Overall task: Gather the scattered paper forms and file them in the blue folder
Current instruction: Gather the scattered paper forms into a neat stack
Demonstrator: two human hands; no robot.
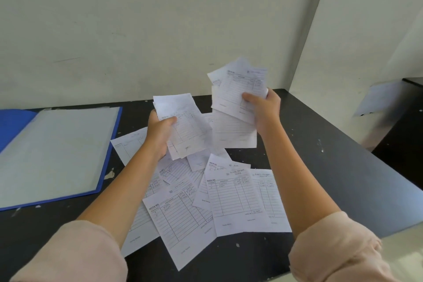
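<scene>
White forms [235, 199] headed "NOTA NO", both hands [158, 135] gripping bunches

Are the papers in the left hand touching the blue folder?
Apart. The head view shows the left hand holding its bunch of forms raised above the table, with a strip of dark tabletop visible between them and the blue folder.

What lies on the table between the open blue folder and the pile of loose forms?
In the head view, only bare dark table separates the blue folder from the loose forms.
</scene>
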